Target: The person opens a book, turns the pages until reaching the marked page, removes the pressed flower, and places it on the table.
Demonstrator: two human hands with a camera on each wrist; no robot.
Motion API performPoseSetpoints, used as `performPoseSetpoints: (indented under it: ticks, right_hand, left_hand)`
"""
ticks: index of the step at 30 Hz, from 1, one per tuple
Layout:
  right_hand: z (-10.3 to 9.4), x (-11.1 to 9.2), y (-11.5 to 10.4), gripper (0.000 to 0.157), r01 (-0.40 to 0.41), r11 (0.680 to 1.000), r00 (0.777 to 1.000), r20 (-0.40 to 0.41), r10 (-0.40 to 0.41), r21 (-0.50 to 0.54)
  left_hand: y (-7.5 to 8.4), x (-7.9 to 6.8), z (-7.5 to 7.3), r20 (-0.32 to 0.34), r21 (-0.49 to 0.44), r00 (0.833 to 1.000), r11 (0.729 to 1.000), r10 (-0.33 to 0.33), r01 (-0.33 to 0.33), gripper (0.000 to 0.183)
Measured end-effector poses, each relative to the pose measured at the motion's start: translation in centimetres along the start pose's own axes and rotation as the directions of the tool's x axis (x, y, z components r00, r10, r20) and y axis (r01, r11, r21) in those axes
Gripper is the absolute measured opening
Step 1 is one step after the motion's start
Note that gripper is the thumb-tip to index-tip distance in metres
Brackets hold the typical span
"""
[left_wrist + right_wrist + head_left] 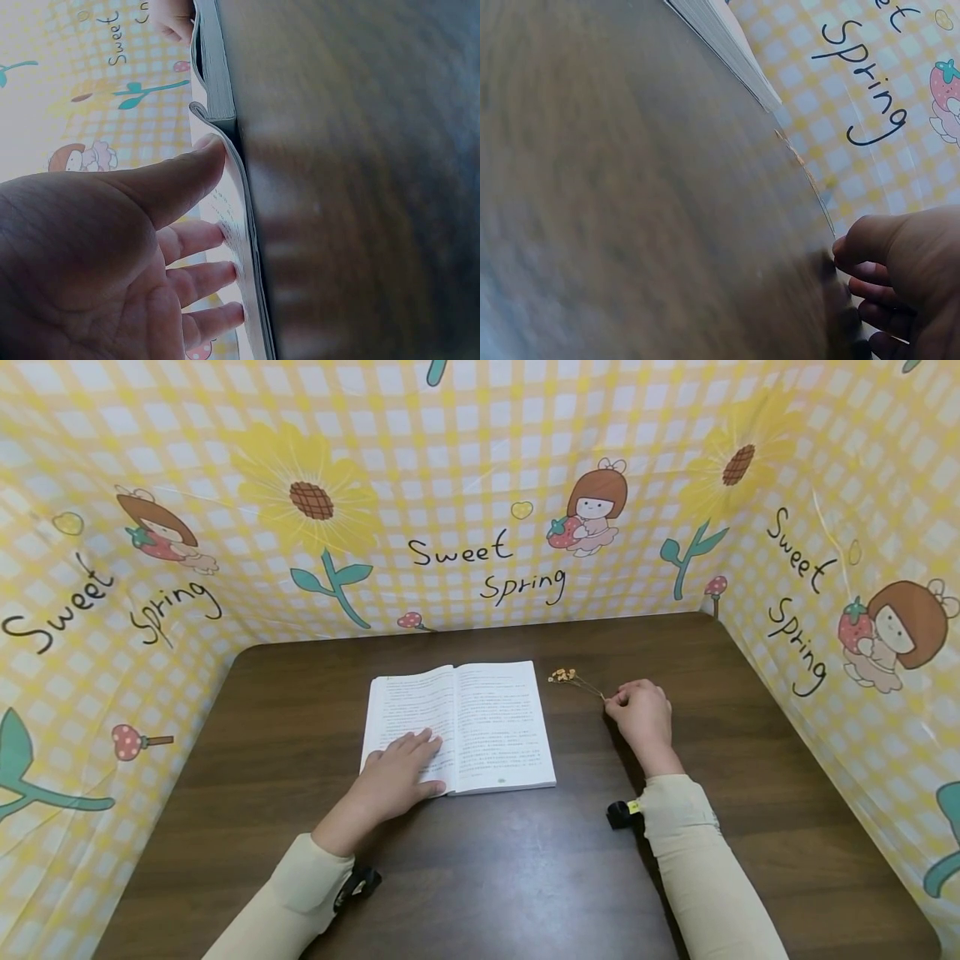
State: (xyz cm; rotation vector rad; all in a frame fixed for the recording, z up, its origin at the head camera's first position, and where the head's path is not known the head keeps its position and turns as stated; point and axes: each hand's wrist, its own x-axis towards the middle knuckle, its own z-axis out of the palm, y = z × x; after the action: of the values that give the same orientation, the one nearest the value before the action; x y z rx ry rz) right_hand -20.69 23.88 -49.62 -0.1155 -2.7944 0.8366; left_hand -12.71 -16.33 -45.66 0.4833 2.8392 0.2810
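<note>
An open book (498, 718) with printed pages lies on the brown table. My left hand (397, 772) rests on its left page, fingers spread and fingertips pressing the paper, as the left wrist view shows with the thumb (191, 176) near the lower edge by the spine. To the right of the book, my right hand (643, 714) pinches the stem end of a small sprig of dried yellow flowers (564, 676) between thumb and fingertips. The blossoms point left toward the book's upper right corner. In the right wrist view the right hand (907, 277) is low at the table surface.
The dark wooden table (495, 877) has a yellow checked cloth (465, 460) with printed sunflowers and lettering standing round its back and sides. A small black camera (621, 814) sits at the right sleeve, another black one (360, 885) at the left sleeve.
</note>
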Motion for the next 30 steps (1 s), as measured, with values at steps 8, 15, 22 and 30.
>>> performPoseSetpoints:
  ticks: [8, 15, 22, 30]
  right_hand:
    - [0.09, 0.12, 0.03, 0.019, -0.007, 1.0, 1.0, 0.005, 0.007, 0.005]
    - [0.19, -0.18, 0.13, 0.019, -0.002, 1.0, 1.0, -0.004, 0.002, 0.015]
    - [0.38, -0.33, 0.34, 0.02, 0.0, 1.0, 1.0, -0.017, 0.0, 0.023]
    - [0.45, -0.26, 0.28, 0.02, 0.019, 1.0, 0.999, -0.032, -0.018, 0.011]
  left_hand:
    - [-0.04, 0.03, 0.04, 0.0, 0.0, 1.0, 1.0, -0.001, 0.001, 0.078]
    - [-0.07, 0.01, 0.15, -0.006, 0.003, 1.0, 1.0, 0.004, -0.004, 0.077]
    - [-0.15, 0.07, 0.3, -0.006, 0.003, 1.0, 1.0, 0.009, -0.009, 0.077]
    - [-0.25, 0.11, 0.25, -0.005, 0.005, 1.0, 1.0, 0.001, -0.001, 0.077]
